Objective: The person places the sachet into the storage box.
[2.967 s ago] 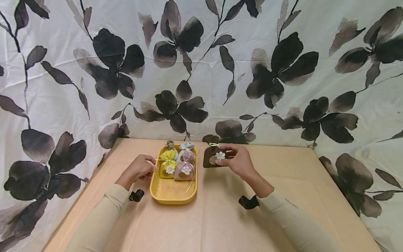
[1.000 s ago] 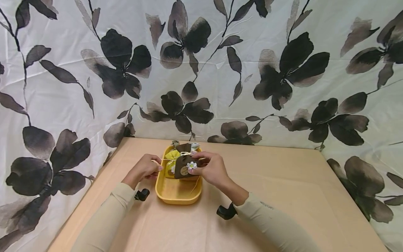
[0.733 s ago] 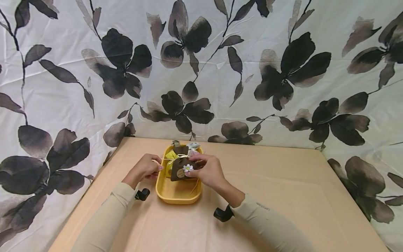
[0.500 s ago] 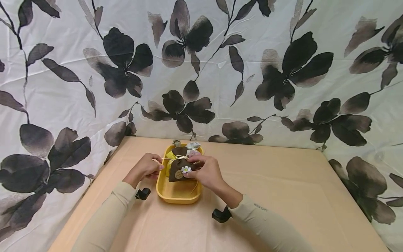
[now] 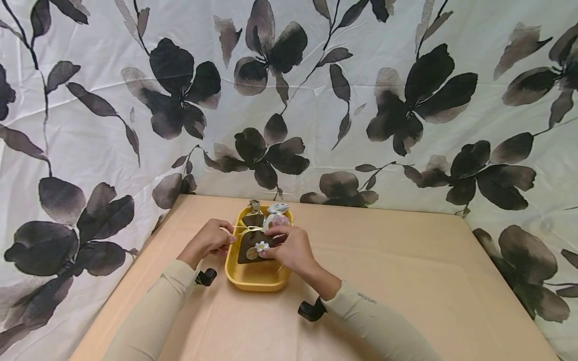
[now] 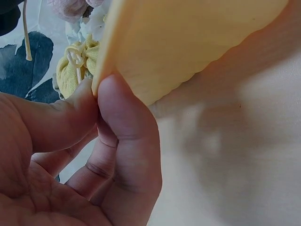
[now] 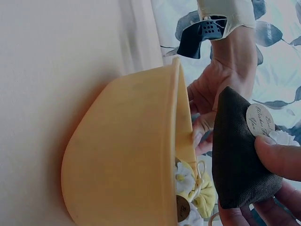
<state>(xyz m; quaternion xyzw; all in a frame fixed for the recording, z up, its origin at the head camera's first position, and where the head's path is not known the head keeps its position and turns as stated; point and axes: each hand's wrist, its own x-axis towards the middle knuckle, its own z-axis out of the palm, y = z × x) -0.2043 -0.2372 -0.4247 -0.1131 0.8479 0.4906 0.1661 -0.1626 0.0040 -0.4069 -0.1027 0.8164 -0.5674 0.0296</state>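
Note:
My left hand (image 5: 208, 240) pinches the left rim of a yellow plastic tray (image 5: 257, 284) between thumb and fingers; the left wrist view shows the grip on the tray wall (image 6: 188, 42) closely. A dark brown drawstring pouch (image 5: 245, 246) with a white flower and a round label hangs from my right hand (image 5: 292, 248). Thumb and fingers pinch its side. In the right wrist view the brown pouch (image 7: 235, 150) is tilted above the tray's rim (image 7: 175, 117), apart from it. A yellow pouch (image 7: 205, 197) lies in the tray, mostly hidden in the head view.
At the tray's far end are a pink pouch (image 5: 279, 220), a pale blue one (image 5: 277, 208) and a greyish one (image 5: 254, 205). The tray stands on a peach-coloured table (image 5: 388, 281). Behind hangs a white cloth (image 5: 325, 115) with dark flowers.
The brown pouch has travelled left in my right hand, from beside the tray to over it, then slightly further left and down. My left hand keeps its hold on the rim.

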